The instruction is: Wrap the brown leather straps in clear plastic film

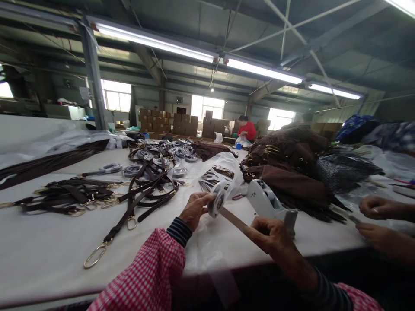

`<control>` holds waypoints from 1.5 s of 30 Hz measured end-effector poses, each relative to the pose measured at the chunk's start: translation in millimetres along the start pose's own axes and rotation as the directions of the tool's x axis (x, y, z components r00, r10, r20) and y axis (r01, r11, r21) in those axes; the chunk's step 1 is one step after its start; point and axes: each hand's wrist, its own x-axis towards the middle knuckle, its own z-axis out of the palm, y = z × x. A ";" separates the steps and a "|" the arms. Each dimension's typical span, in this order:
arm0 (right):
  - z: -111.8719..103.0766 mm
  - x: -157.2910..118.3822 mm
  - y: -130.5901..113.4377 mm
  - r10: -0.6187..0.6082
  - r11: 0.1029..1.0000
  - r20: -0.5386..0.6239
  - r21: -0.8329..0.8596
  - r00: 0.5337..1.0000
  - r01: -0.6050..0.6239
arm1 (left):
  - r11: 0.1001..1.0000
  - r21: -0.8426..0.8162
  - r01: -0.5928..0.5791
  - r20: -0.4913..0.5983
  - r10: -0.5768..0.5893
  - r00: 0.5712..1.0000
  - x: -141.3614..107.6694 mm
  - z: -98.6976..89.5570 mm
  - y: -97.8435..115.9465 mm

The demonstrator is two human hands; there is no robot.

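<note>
My left hand (pixel 195 210) pinches a coiled strap (pixel 216 202), which looks wrapped in greyish film, by its left side. From the coil a flat brown tail (pixel 234 220) runs down to the right, and the fingers of my right hand (pixel 275 240) are closed on it. Just behind my right hand stands a white device (pixel 264 196) that looks like a tape dispenser. Beyond the coil, a clear plastic bag (pixel 238 166) holds dark and light strips (pixel 216 176). Dark brown straps with gold clasps (pixel 142 190) lie loose to the left of my hands.
Several wrapped coils (pixel 180 153) lie farther back on the white table (pixel 48 255). Brown fabric pieces (pixel 292 185) are heaped at the right. Another person's hands (pixel 382 216) are at the right edge. A person in red (pixel 246 128) works near stacked cartons (pixel 184 124).
</note>
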 end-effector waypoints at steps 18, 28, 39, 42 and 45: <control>32.6 42.5 6.9 -0.075 0.961 0.079 0.271 0.994 0.051 | 0.992 -0.085 0.094 0.090 -0.087 0.992 -5.8 5.2 -1.3; 22.8 29.7 41.8 -0.676 0.680 0.049 -0.342 0.736 0.648 | 0.993 0.119 -0.015 0.129 -0.001 0.992 -10.5 10.8 2.3; 32.3 15.8 50.2 -0.576 0.724 0.214 -0.314 0.789 0.614 | 0.519 0.673 -0.527 0.435 0.299 0.850 -17.6 25.0 -39.4; 27.9 18.9 48.6 -0.497 0.808 0.243 -0.222 0.833 0.546 | 0.555 0.650 -0.519 0.434 0.289 0.853 -15.5 23.5 -41.4; 23.2 28.5 43.8 -0.438 0.878 0.222 -0.102 0.871 0.467 | 0.591 0.614 -0.523 0.459 0.271 0.846 -16.0 22.0 -35.0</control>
